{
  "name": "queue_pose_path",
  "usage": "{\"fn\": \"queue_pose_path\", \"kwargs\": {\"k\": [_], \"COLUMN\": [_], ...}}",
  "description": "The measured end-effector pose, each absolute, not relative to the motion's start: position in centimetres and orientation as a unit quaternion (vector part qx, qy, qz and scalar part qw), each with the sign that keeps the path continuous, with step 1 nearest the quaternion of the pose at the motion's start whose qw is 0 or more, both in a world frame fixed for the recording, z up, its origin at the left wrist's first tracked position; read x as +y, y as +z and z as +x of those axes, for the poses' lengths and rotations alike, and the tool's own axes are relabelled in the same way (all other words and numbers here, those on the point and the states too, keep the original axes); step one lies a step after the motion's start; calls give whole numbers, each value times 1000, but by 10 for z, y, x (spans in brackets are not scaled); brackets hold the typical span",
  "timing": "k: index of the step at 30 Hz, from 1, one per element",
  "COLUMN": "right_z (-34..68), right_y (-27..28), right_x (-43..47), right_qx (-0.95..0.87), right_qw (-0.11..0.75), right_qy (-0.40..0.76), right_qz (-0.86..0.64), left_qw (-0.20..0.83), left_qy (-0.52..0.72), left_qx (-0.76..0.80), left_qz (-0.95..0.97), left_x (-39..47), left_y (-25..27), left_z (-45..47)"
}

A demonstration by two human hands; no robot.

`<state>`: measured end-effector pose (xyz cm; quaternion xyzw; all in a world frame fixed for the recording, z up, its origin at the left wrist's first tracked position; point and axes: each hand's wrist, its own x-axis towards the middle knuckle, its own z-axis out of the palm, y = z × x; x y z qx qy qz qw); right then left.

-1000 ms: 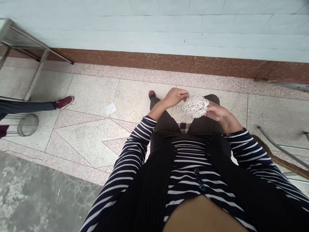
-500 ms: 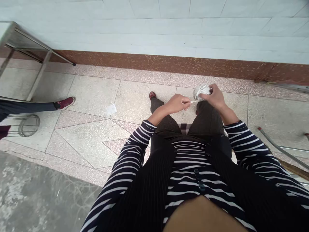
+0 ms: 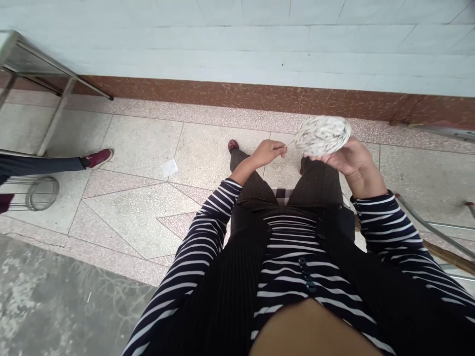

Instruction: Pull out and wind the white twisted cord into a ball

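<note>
A white ball of yarn (image 3: 322, 135) with dark flecks sits in my right hand (image 3: 352, 160), palm turned up and fingers under and around it. The ball is slightly smeared by motion, and it hides some of my fingertips. My left hand (image 3: 269, 152) is pinched closed to the left of the ball, its fingertips on a thin strand (image 3: 291, 142) that leads to the ball. Both hands are over my knees, apart from each other.
A metal-legged table (image 3: 61, 106) stands at the far left, with another person's leg and red shoe (image 3: 99, 158) and a wire frame (image 3: 42, 193) by it. White paper (image 3: 169, 168) lies on the floor. A metal chair leg (image 3: 411, 213) is at the right. The tiled wall (image 3: 237, 54) runs ahead.
My right hand has turned palm up and moved slightly right, bringing the yarn ball's broad side into view. My left hand has shifted slightly left, still pinching the strand.
</note>
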<state>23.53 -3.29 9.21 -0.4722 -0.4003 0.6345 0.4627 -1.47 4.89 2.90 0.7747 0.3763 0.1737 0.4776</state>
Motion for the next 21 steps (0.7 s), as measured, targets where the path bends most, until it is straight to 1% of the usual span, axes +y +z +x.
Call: {"fn": "queue_pose_path", "kwargs": {"k": [2, 5, 6, 7, 8, 9, 10, 11, 13, 15, 18, 21], "right_z": [248, 260, 260, 257, 252, 245, 238, 230, 218, 213, 216, 224], "right_y": [90, 61, 48, 35, 24, 14, 6, 1, -2, 3, 22, 51], "right_x": [-12, 17, 22, 23, 20, 13, 3, -8, -31, -48, -56, -46], "right_qx": [-421, -411, -391, -381, -385, -399, -406, -405, -404, -386, -347, -352], "right_qw": [494, 535, 532, 505, 459, 402, 348, 303, 269, 276, 336, 424], "right_qy": [574, 473, 436, 392, 367, 384, 440, 519, 598, 670, 741, 718], "right_qz": [-499, -567, -611, -668, -712, -729, -722, -689, -637, -571, -467, -425], "left_qw": [495, 482, 470, 456, 440, 422, 401, 380, 352, 363, 413, 448], "left_qy": [133, 70, 54, 45, 45, 52, 65, 80, 103, 117, 152, 175], "left_qx": [366, 334, 320, 308, 299, 294, 293, 296, 306, 315, 334, 369], "left_qz": [776, 807, 821, 834, 845, 856, 865, 873, 879, 869, 834, 795], "left_x": [36, 18, 15, 15, 16, 20, 25, 31, 43, 52, 56, 50], "left_y": [24, 28, 31, 35, 40, 44, 47, 50, 51, 48, 37, 23], "left_z": [-13, -10, -10, -9, -8, -8, -7, -7, -7, -9, -10, -8]}}
